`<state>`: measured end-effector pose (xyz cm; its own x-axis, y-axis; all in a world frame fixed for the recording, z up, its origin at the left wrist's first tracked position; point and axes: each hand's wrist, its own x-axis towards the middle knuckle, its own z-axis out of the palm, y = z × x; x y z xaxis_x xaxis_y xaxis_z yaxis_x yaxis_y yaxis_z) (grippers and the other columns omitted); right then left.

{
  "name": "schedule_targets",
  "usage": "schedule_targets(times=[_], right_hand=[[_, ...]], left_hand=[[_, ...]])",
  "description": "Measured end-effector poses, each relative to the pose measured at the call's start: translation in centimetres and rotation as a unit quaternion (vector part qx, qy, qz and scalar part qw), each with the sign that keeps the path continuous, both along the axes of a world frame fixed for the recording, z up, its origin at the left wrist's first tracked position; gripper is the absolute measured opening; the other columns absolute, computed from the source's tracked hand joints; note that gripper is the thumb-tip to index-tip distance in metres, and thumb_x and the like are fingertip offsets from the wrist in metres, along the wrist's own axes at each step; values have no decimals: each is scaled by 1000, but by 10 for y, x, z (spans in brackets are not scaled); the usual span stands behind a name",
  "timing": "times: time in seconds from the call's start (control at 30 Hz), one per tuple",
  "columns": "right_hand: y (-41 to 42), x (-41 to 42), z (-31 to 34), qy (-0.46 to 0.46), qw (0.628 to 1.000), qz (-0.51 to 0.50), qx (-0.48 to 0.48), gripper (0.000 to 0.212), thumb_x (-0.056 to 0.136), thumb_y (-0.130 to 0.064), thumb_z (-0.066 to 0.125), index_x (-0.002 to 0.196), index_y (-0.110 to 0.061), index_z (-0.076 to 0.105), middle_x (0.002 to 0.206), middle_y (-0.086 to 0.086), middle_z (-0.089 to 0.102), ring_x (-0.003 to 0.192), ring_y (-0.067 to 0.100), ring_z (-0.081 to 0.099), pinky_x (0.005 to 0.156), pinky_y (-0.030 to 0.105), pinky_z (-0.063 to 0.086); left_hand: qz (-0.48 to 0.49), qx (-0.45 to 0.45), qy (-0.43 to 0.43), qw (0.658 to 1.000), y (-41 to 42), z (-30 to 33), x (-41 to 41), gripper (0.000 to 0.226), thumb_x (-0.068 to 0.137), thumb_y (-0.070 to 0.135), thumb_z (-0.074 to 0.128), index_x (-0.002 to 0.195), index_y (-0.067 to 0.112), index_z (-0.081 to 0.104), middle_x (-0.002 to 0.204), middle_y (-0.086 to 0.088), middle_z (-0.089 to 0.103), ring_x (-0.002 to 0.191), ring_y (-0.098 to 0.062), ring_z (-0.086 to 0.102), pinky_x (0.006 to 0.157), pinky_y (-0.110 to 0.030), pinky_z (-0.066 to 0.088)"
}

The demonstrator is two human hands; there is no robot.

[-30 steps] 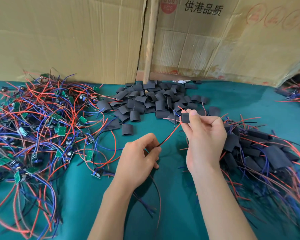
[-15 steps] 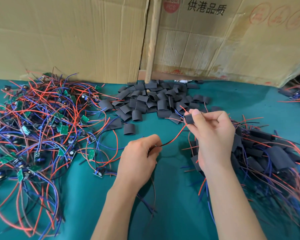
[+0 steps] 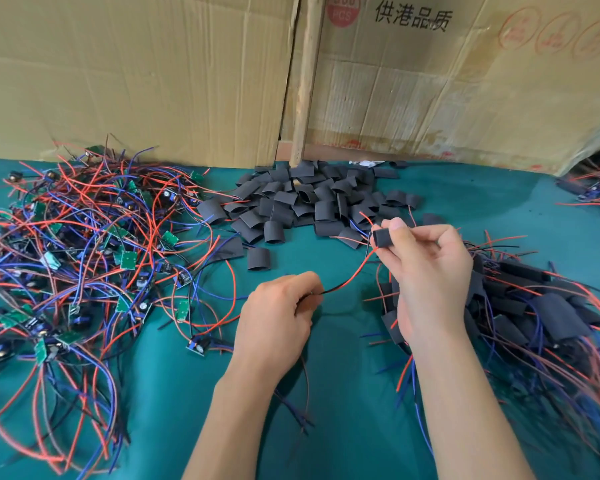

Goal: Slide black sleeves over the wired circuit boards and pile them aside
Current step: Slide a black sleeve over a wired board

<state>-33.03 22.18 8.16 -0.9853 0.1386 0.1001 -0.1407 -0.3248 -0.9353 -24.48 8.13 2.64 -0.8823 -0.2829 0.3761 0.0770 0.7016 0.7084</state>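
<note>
Teal cloth (image 3: pixel 326 427) is covering the table; cardboard panels (image 3: pixel 136 74) are standing behind. Right hand (image 3: pixel 426 271) is pinching a black sleeve (image 3: pixel 383 237) above the finished pile (image 3: pixel 534 306). Left hand (image 3: pixel 278 317) is gripping the red-black wires (image 3: pixel 350 277). The board inside the sleeve is hidden. Loose sleeves (image 3: pixel 309 202) are lying centre, bare boards (image 3: pixel 84 254) left, partly cut off.

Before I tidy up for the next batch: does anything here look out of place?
One black sleeve stands alone on the green cloth, apart from the sleeve pile. One circuit board lies strayed from the wire tangle.
</note>
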Motion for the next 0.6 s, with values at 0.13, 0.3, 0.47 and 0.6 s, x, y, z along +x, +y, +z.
schedule_targets(times=[0.13,0.3,0.47,0.6], right_hand=[[2,-1,0,-4,1000,-1,1,21,94,-8,73,84,-10,54,94,21,73,94,26,76,80,35,61],[5,-2,-1,14,1000,9,24,21,93,-8,74,85,-11,55,92,21,72,90,22,76,77,31,60],[7,-3,-3,36,997,37,62,18,92,-8,75,90,-14,59,90,12,77,92,23,77,74,31,60],[4,-1,-5,35,990,96,93,23,90,-6,75,101,-14,56,91,11,78,92,29,77,76,36,62]], left_hand=[[3,-3,0,1000,0,1,0,16,86,6,69,83,20,62,72,3,63,72,-30,64,68,-45,52],[10,-9,2,1000,0,2,1,15,85,5,69,82,19,63,70,3,62,72,-30,63,68,-44,52],[16,-5,5,1000,0,1,0,17,85,4,70,81,20,65,68,6,60,71,-29,63,68,-44,52],[33,43,18,998,0,1,-1,15,85,11,72,81,22,64,64,7,63,67,-25,63,67,-42,54]])
